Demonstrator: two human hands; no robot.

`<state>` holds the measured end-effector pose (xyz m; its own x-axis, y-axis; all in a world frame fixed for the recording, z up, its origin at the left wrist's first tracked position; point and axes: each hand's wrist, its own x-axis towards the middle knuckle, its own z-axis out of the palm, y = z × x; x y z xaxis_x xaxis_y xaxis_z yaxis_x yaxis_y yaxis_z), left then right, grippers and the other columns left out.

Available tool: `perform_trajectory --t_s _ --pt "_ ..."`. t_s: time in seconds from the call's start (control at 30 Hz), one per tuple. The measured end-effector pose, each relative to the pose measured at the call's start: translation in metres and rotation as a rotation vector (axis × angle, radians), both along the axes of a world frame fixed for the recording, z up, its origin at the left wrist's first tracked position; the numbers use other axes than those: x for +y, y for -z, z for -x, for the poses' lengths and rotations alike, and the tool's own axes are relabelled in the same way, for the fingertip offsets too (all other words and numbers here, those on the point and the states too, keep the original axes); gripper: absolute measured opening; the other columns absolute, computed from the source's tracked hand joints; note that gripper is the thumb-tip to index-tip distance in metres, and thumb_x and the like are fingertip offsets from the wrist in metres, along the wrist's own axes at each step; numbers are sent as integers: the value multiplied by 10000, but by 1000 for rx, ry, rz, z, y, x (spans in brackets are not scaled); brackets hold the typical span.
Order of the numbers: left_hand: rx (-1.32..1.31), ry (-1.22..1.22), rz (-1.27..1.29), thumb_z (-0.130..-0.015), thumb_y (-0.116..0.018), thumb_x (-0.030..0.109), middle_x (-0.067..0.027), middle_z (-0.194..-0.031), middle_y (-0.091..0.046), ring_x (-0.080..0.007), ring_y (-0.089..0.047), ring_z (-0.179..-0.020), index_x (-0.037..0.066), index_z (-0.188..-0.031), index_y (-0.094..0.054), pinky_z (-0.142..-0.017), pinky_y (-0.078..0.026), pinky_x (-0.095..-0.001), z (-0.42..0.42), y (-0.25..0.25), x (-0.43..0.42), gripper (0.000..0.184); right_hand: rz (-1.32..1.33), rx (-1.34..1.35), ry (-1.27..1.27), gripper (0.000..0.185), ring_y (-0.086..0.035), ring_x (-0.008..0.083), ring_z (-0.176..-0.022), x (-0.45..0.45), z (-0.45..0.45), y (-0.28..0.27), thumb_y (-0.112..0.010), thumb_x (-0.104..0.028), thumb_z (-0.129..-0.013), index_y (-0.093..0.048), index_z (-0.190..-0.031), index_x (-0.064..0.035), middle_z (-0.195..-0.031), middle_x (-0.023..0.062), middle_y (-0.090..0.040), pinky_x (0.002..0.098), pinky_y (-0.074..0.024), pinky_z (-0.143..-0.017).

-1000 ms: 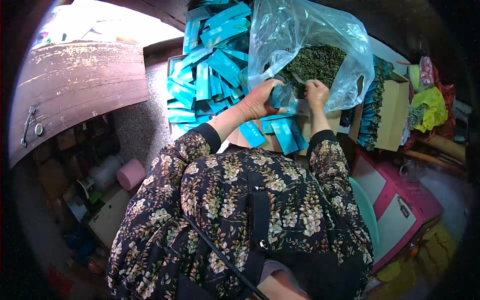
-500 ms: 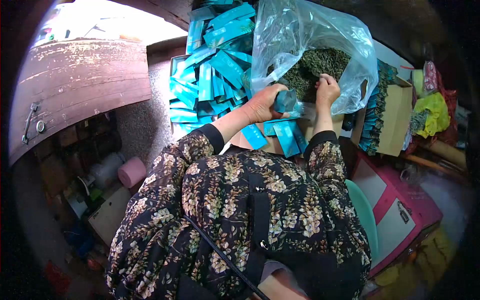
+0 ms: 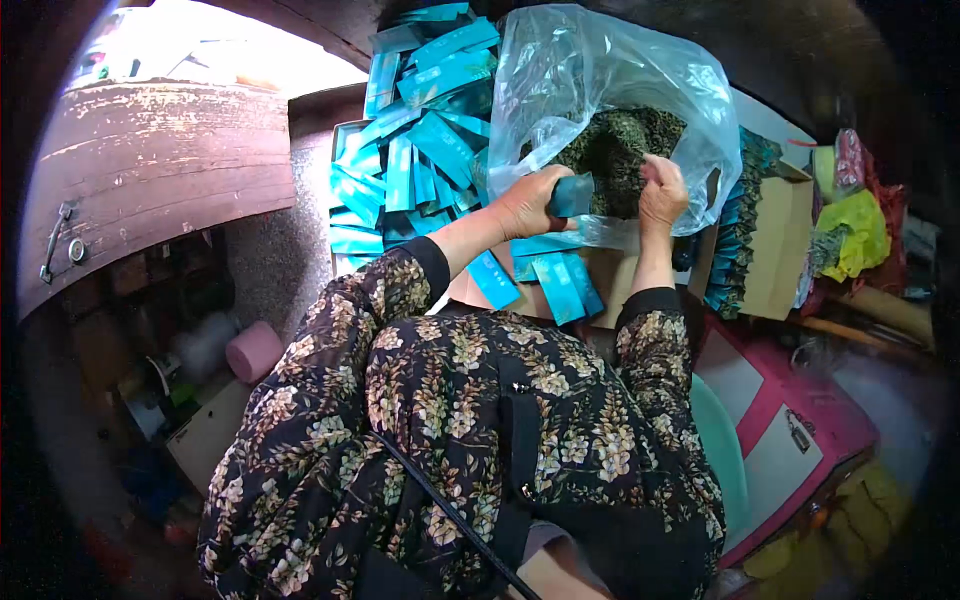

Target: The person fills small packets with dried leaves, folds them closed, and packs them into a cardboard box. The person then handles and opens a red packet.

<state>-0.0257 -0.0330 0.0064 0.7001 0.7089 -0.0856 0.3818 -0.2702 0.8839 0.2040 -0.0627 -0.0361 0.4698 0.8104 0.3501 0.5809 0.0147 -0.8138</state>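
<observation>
My left hand (image 3: pixel 530 205) is wrapped round a small teal packet (image 3: pixel 572 196), held at the near edge of a clear plastic bag (image 3: pixel 520 95). Dark green dried leaves (image 3: pixel 620 150), which look like tea, fill the bag's middle. Over the right side of the leaves is my right hand (image 3: pixel 662 195), its fingers curled in; whatever they may hold is hidden. Several flat blue packets (image 3: pixel 560 285) lie just below my hands.
A large heap of blue packets (image 3: pixel 440 145) lies to the left of the bag. At right, a cardboard box (image 3: pixel 775 240) stands beside a row of upright packets (image 3: pixel 735 255). A wooden door panel (image 3: pixel 170 150) is at far left, a pink-edged box (image 3: pixel 800 440) at lower right.
My right hand has drawn back slightly towards me from the leaves, its fingers still curled. The packet in my left hand has turned a little. The whole view has shifted slightly.
</observation>
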Motion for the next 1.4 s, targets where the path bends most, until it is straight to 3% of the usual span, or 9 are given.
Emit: perform_trajectory --t_s 0.17,0.3,0.43,0.53,0.7,1.07,1.23,1.4 --pt "45 -21 -9 -601 -795 297 -135 -985 -576 -279 -576 -918 69 -1096 -483 -818 -457 -349 -15 -2 8 628 -72 -62 -13 333 -610 164 -662 -4 -5 -21 -449 145 -686 -671 -846 -46 -811 87 -627 259 -504 -615" --pt "10 -61 12 -598 -794 299 -140 -995 -576 -283 -574 -926 68 -1084 -496 -818 -457 -347 -23 -4 15 615 -85 54 -54 337 -605 168 -679 -13 -3 -47 -448 166 -679 -667 -849 -27 -812 92 -623 263 -502 -630" --pt "32 -84 -3 -598 -797 287 -140 -994 -577 -285 -572 -928 63 -1075 -504 -816 -454 -356 -31 1 25 603 -164 -65 -134 306 -597 163 -705 -21 -10 -51 -476 168 -683 -664 -845 -11 -806 95 -618 260 -494 -646" --pt "87 -63 -54 -597 -795 269 -143 -992 -577 -294 -570 -925 54 -1059 -510 -814 -451 -363 -33 5 29 585 -155 107 -176 248 -618 188 -735 -27 -7 -57 -566 131 -671 -670 -809 -47 -760 74 -635 275 -497 -646" --pt "134 -78 53 -593 -792 243 -156 -990 -575 -314 -565 -937 46 -1047 -514 -814 -451 -372 -36 1 32 567 -144 79 -256 243 -622 184 -740 -28 -9 -62 -569 129 -661 -667 -800 -43 -765 78 -637 277 -499 -648" --pt "118 36 -188 -596 -770 220 -182 -963 -577 -362 -554 -920 39 -1038 -519 -787 -458 -401 -48 8 41 540 31 -408 -503 169 -625 245 -736 -8 -14 -86 -556 37 -696 -645 -760 -92 -787 48 -630 327 -502 -611" --pt "85 63 -176 -603 -759 219 -180 -946 -584 -368 -556 -904 36 -1006 -526 -770 -461 -406 -62 -7 41 500 67 -586 -663 83 -601 245 -694 11 -7 -110 -569 -28 -690 -601 -718 -99 -744 28 -587 348 -492 -586" --pt "66 6 -133 -598 -762 234 -177 -925 -591 -364 -561 -901 35 -962 -530 -764 -463 -406 -68 -4 40 475 154 -984 -791 60 -575 239 -683 27 5 -149 -567 -54 -679 -564 -704 -108 -711 65 -526 335 -478 -587"
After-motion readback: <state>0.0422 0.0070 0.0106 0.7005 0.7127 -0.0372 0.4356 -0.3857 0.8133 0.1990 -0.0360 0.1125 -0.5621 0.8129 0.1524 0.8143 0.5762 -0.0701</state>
